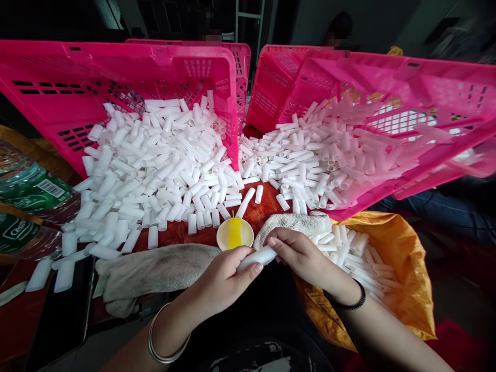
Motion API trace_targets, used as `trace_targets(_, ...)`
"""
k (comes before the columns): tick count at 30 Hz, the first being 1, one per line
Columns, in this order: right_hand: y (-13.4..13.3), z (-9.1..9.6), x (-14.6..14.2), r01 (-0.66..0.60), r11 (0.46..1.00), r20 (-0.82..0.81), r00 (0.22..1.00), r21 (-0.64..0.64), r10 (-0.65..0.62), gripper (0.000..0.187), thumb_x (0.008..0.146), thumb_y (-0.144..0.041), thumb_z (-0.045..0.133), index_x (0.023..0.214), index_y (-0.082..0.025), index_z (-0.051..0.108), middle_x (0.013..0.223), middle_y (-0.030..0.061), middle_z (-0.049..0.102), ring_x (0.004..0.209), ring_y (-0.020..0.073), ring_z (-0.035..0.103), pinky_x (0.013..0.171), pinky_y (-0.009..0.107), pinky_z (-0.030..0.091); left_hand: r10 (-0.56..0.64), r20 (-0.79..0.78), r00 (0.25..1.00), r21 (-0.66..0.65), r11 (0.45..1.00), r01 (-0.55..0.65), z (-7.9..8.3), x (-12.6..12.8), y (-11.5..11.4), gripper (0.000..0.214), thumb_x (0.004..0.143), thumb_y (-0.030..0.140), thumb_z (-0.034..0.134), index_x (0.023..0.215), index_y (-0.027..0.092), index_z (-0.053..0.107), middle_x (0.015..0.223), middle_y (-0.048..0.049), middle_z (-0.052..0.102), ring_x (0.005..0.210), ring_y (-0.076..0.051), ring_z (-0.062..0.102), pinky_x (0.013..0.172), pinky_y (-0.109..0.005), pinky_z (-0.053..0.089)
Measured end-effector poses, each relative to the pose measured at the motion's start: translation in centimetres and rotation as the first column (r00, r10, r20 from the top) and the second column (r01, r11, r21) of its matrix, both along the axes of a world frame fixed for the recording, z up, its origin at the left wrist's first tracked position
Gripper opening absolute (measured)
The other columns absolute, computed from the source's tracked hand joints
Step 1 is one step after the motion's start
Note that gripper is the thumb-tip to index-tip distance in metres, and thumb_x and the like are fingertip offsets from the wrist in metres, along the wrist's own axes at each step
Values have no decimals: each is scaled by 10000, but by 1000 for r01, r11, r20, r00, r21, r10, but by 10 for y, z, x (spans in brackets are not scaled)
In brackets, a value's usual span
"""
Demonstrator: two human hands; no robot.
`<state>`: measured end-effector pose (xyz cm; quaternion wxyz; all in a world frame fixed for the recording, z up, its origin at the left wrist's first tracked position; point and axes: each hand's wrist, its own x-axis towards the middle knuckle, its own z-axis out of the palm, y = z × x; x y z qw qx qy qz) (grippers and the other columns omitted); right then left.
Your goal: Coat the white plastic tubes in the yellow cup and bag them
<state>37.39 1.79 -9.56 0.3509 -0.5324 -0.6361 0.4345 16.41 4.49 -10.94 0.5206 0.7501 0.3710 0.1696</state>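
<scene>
Between my two hands lies a white plastic tube (259, 257), tilted up toward the right. My left hand (227, 279) grips its lower left end, thumb along the near side. Fingers of my right hand (296, 253) close on its upper right end. Just beyond the hands sits a small round white dish (248, 235) with a yellow strip (234, 232) across it. A big heap of similar white tubes (155, 165) spreads over the red tabletop (265, 206) behind the dish. Another heap of tubes (310, 155) lies to the right.
Pink crates (50, 119) lean on their sides behind the heaps, another pink crate (445, 93) at right. Grey towels (155, 274) border the near edge. A yellow sack (414, 274) holding tubes stands right. Bottles (39, 191) and a dark phone-like slab (62, 320) lie left.
</scene>
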Motion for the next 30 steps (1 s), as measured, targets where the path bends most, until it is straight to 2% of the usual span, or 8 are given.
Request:
trace_targets(2, -5, -13, 10, 48, 998, -64, 997, -36, -50, 418, 950, -568, 523, 883, -170, 633, 668, -6, 563, 577, 121, 523, 533, 242, 449, 49, -18, 999, 269, 962, -42, -6, -4, 4, 268, 974, 417, 521, 1098, 197, 610, 882, -23, 646, 732, -150, 591, 647, -264, 491)
trace_targets(5, -12, -50, 24, 398, 911, -19, 917, 110, -398, 381, 941, -542, 547, 984, -172, 627, 661, 4, 590, 562, 147, 558, 534, 279, 497, 214, 8, 977, 710, 687, -156, -20, -20, 18, 278, 981, 322, 507, 1209, 180, 581, 1126, -114, 648, 1024, -247, 621, 893, -391, 532)
trace_targets(9, -18, -106, 31, 455, 717, 170, 771, 528, -614, 246, 968, -338, 550, 1123, -177, 653, 930, 115, 683, 796, 225, 668, 712, 385, 586, 518, 3, 855, 876, 411, -253, -44, -58, 51, 226, 969, 291, 473, 1085, 143, 600, 1016, -136, 633, 965, -281, 627, 868, -437, 551)
trace_targets(14, -14, -137, 30, 226, 636, 266, 769, 738, -582, 257, 967, -170, 518, 1172, -209, 667, 1043, 120, 666, 931, 241, 673, 759, 386, 607, 661, -83, 746, 848, 440, -297, -79, -88, 85, 266, 901, 401, 493, 965, 154, 568, 915, -125, 620, 877, -304, 627, 789, -464, 563)
trace_targets(19, -31, -145, 70, 278, 588, 254, 705, 760, -662, 245, 949, -188, 529, 1165, -210, 641, 1075, 116, 643, 961, 244, 656, 797, 407, 588, 664, -127, 737, 853, 452, -261, -93, -87, 90, 242, 902, 389, 439, 923, 174, 549, 902, -130, 628, 868, -312, 622, 764, -453, 547)
trace_targets(26, -75, -160, 161, 620, 360, 321, 180, 697, -930, 505, 863, -502, 545, 1113, -68, 612, 1014, 225, 606, 1039, 402, 577, 849, 609, 491, 697, -122, 707, 896, 383, -223, -93, -87, 94, 315, 927, 460, 446, 978, 162, 537, 906, -138, 666, 831, -324, 637, 728, -431, 529)
trace_targets(28, -67, -147, 155, 614, 374, 323, 198, 695, -925, 551, 856, -529, 551, 1150, -65, 597, 1103, 253, 586, 1090, 407, 554, 848, 593, 494, 699, -145, 700, 904, 381, -193, -96, -87, 95, 286, 934, 422, 427, 990, 163, 535, 897, -135, 679, 796, -323, 638, 711, -433, 523)
trace_targets(30, -56, -130, 131, 560, 435, 271, 353, 705, -895, 424, 898, -466, 541, 1138, -121, 600, 1132, 214, 598, 1055, 346, 589, 817, 516, 528, 704, -146, 695, 908, 373, -188, -99, -87, 96, 270, 933, 397, 419, 997, 162, 532, 897, -139, 684, 783, -323, 640, 706, -433, 520)
